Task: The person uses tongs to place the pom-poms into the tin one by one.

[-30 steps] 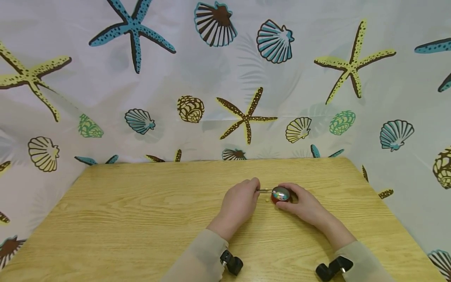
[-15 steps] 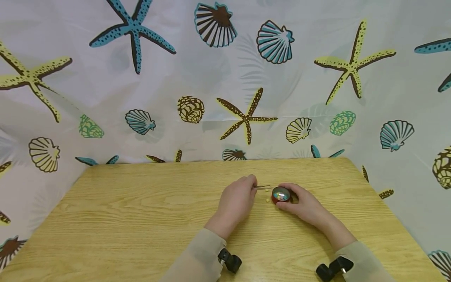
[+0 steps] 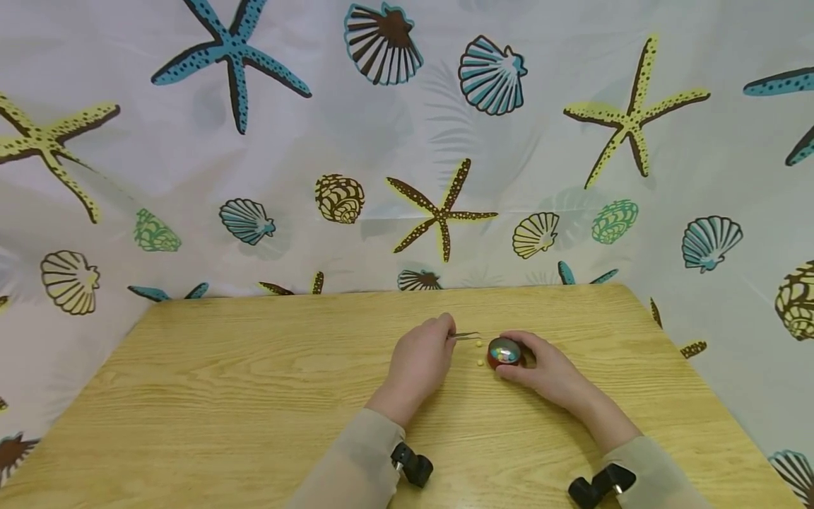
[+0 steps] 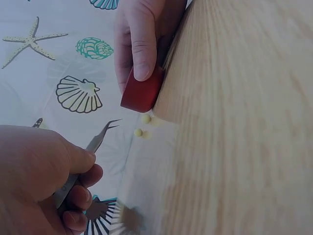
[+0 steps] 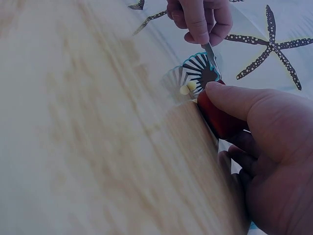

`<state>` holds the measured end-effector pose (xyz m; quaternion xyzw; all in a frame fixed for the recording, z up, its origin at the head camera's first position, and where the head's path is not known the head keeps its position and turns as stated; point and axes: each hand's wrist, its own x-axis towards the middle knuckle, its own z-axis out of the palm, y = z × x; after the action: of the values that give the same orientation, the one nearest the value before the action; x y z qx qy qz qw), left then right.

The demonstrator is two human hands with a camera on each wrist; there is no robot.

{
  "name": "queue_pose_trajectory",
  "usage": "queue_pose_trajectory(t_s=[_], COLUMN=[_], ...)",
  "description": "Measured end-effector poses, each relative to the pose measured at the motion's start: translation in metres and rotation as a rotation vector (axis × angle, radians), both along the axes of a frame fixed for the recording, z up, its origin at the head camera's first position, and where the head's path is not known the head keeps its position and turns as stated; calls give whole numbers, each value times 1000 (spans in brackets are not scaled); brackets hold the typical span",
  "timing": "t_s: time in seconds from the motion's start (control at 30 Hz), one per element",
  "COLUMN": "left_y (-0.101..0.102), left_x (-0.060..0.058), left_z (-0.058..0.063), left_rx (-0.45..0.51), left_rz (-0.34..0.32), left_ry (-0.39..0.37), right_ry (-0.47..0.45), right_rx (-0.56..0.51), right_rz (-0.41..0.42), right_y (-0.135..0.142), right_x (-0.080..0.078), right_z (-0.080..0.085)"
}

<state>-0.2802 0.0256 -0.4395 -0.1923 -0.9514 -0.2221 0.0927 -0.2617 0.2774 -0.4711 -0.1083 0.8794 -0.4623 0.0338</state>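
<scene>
My left hand [image 3: 420, 360] pinches a pair of bent-tip tweezers [image 3: 464, 336]. In the left wrist view the tweezer tips [image 4: 112, 123] are slightly apart, with nothing between them. Two small yellow beads [image 3: 479, 344] lie on the table just left of a small round red container [image 3: 494, 361]. Colourful small pieces show within the container's shiny top. My right hand [image 3: 552, 369] holds this container between thumb and fingers, and its thumb presses the near side in the left wrist view. The tweezer tips hover close to the farther bead; whether they touch it, I cannot tell.
Everything rests on a light wooden table [image 3: 254, 396]. A white cloth [image 3: 381, 141] printed with starfish and shells rises behind the table's far edge and along both sides. A black camera mount [image 3: 412, 465] sits on each sleeve.
My left hand has drawn the tweezers leftward, from the container's rim to above the yellow beads. My right hand keeps its hold on the container, and the two beads stay on the table.
</scene>
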Motion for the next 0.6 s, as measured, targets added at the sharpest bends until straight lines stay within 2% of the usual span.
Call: queue_pose_trajectory(t_s=[0.23,0.6], left_y=[1,1], left_x=[-4,-7], left_z=[-6,-13], left_rx=[-4,5], left_rz=[7,5], left_ry=[-29,-25], right_ry=[3,4], right_rx=[-4,-7], right_rz=[3,2], right_y=[-1,-1], right_x=[1,0], right_z=[1,1])
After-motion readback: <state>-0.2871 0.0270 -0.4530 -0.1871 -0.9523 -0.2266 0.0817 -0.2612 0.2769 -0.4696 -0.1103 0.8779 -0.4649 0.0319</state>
